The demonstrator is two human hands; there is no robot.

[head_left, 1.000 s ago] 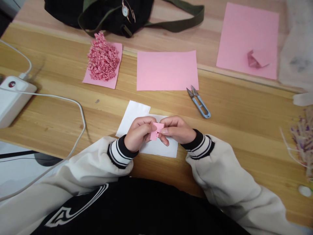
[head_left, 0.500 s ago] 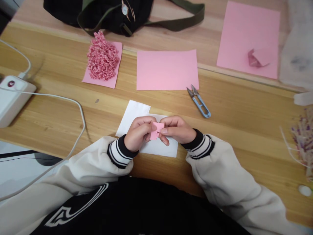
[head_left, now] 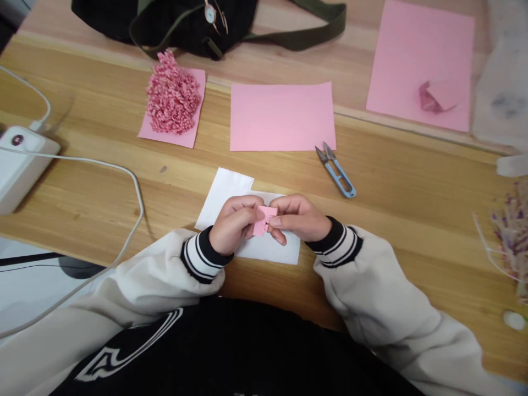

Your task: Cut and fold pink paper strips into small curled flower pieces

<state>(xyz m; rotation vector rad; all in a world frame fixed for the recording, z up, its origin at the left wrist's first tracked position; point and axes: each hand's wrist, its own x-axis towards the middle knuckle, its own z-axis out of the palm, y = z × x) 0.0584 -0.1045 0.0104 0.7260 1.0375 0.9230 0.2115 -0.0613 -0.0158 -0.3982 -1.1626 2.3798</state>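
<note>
Between both hands is a small piece of pink paper (head_left: pixel 259 226) with cuts along its right side. My left hand (head_left: pixel 235 223) is closed, its thumb pressing the paper's left part. My right hand (head_left: pixel 301 217) pinches the cut edge between thumb and fingers. Beneath the hands lie white paper sheets (head_left: pixel 223 195) on the wooden table. Blue-handled thread snips (head_left: pixel 339 175) rest beyond my right hand, blades pointing away, tips by a pink paper rectangle (head_left: pixel 280 118).
A heap of curled pink paper bits (head_left: pixel 172 96) sits on a pink sheet at the back left. A black bag (head_left: pixel 181 27) with a watch lies behind. A white power bank (head_left: pixel 25 165) with a cable is left; dried flowers (head_left: pixel 513 231) are at right.
Almost nothing differs. The fingers of my right hand have shifted very slightly at the cut edge of the paper; both hands keep their hold.
</note>
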